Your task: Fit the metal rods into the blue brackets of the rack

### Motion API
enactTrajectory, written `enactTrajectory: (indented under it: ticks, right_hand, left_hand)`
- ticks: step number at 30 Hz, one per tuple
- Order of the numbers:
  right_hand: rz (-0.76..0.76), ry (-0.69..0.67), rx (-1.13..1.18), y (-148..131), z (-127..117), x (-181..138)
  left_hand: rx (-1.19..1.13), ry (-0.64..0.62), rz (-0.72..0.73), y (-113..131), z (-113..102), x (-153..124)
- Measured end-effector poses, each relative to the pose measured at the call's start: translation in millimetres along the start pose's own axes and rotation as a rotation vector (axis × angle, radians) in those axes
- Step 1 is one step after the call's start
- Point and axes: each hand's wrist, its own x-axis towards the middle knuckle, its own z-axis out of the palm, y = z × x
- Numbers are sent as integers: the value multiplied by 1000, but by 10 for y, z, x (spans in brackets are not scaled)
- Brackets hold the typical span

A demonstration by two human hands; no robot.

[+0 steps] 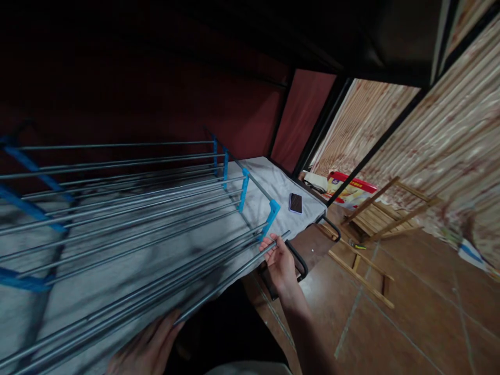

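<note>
A long grey metal rod (pixel 226 283) runs slantwise in front of me, held at both ends of its visible length. My right hand (pixel 279 259) pinches it near its far tip, between thumb and fingers. Lower down, my left hand (pixel 150 346) closes round the same rod; part of its fingers is hidden. Beyond it stands a rack of metal rods joined by blue plastic connectors, one blue connector (pixel 270 219) just past my right hand. Several loose rods (pixel 164 284) lie side by side between the rack and the held rod.
The rack and rods rest on a white cloth (pixel 265 177). A phone (pixel 296 203) lies on the cloth at the right. On the tiled floor are a wooden frame (pixel 359 265), a wooden chair (pixel 390 213) and a red box (pixel 351 190). Patterned curtains hang behind.
</note>
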Motion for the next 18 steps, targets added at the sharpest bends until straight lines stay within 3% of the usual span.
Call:
enactTrajectory:
  ticks: [7, 11, 18]
  right_hand:
    - [78, 73, -9, 169, -218, 66]
    - [133, 108, -61, 250, -311, 114]
    - [143, 126, -125, 212, -390, 199]
  left_hand:
    - [-51, -144, -145, 180, -175, 191]
    - [-69, -200, -179, 141, -117, 149]
    - [-115, -189, -219, -18, -34, 43]
